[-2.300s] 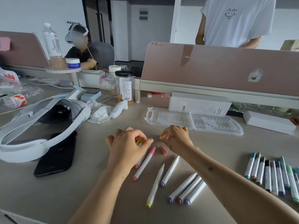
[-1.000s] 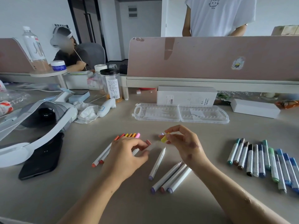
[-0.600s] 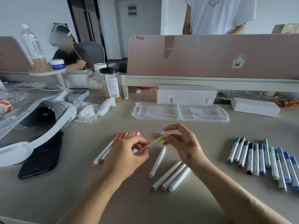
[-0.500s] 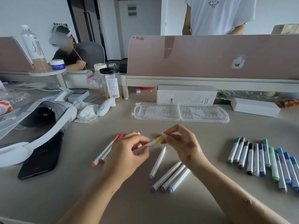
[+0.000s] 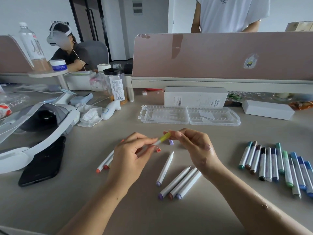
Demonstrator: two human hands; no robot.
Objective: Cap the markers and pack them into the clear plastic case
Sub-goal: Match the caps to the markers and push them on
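Head: grey desk (image 5: 81,204), open clear case (image 5: 189,114), pink partition (image 5: 220,55).

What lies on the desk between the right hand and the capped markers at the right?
Nothing; the head view shows bare desk between the right hand and the capped markers.
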